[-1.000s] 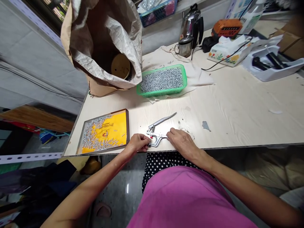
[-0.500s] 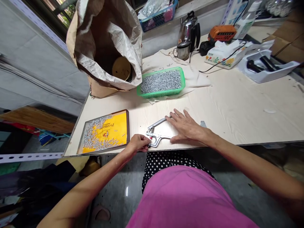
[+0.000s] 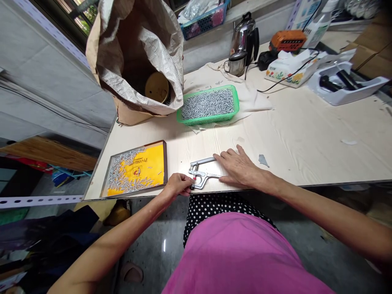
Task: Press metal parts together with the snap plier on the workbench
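Note:
Silver hand press pliers [image 3: 202, 175] with a spring lie on the tabletop near its front edge, jaws to the left. My right hand [image 3: 240, 166] grips the two handles from the right, fingers on the upper one and thumb by the lower one. At the jaws, my left hand [image 3: 180, 184] is closed in a pinch; what sits between its fingertips is too small to make out. A small red spot shows at the jaw beside them. Left of that hand lies a shallow tray [image 3: 165, 163] with a yellow lining and many small silver metal pieces.
A green basket [image 3: 235, 100] full of similar small metal pieces stands behind the pliers. To its left is a large open woven sack [image 3: 171, 61]. A steel kettle [image 3: 245, 36], a tissue pack [image 3: 286, 73] and a white tray [image 3: 361, 92] stand further back. A grey scrap [image 3: 263, 160] lies right of my right hand.
My right hand has drawn its fingers in and squeezed the upper handle down toward the lower one. My left hand stays at the jaws.

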Motion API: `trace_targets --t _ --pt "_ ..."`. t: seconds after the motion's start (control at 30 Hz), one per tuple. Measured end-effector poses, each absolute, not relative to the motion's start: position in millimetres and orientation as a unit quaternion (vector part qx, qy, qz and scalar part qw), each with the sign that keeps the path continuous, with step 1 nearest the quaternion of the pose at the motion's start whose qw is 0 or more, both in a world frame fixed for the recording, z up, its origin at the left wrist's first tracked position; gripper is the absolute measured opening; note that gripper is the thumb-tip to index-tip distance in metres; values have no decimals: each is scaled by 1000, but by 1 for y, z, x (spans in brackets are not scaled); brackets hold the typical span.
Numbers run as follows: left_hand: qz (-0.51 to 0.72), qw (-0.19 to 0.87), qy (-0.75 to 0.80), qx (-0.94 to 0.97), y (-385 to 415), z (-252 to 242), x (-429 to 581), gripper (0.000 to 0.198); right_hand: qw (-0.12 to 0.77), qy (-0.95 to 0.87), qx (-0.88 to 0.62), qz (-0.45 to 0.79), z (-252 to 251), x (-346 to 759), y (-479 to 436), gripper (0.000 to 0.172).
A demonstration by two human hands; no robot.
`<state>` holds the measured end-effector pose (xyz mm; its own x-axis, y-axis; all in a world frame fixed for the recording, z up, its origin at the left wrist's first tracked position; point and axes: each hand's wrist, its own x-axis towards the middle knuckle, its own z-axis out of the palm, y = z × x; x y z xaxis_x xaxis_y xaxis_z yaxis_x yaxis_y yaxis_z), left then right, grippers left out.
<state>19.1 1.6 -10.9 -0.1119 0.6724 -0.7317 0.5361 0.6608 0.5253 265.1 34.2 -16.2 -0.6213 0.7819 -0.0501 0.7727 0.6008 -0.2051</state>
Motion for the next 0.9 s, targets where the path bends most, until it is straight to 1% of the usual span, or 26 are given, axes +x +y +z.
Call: trace_targets --t 0.07,0.13,0.2,0.23,0.27,0.37,0.43,0.47,0.53,0.67,0.73,0.9 --pt "38 480 740 469 -2 -10 18 24 25 -894 -437 96 -20 263 31 63" --pt "33 355 727 586 -7 -8 20 27 29 -895 -438 82 -24 262 29 60" --pt "51 211 672 708 -9 -8 25 23 37 -896 -436 70 -29 261 28 56" --pt "60 161 629 758 -8 -8 30 23 41 -897 -435 67 -30 261 28 55" --pt "63 133 580 801 -6 -9 35 28 44 -896 -436 66 -30 261 27 55" --pt "52 116 446 886 10 -15 53 55 43 -888 -451 79 -28 261 26 57" --pt "36 128 394 909 23 -19 63 63 36 -880 -465 87 -24 262 24 60" --pt "26 136 377 916 29 -21 67 62 34 -879 -468 88 -22 263 23 59" --pt "4 147 360 921 37 -21 72 55 32 -880 -466 81 -21 263 22 51" --pt "-14 151 366 918 46 -22 76 34 23 -883 -462 73 -27 261 25 22" --pt "-10 159 374 914 49 -24 78 29 21 -886 -457 80 -31 259 30 11" --pt "13 174 384 907 56 -27 79 36 34 -895 -430 113 -34 261 39 20"
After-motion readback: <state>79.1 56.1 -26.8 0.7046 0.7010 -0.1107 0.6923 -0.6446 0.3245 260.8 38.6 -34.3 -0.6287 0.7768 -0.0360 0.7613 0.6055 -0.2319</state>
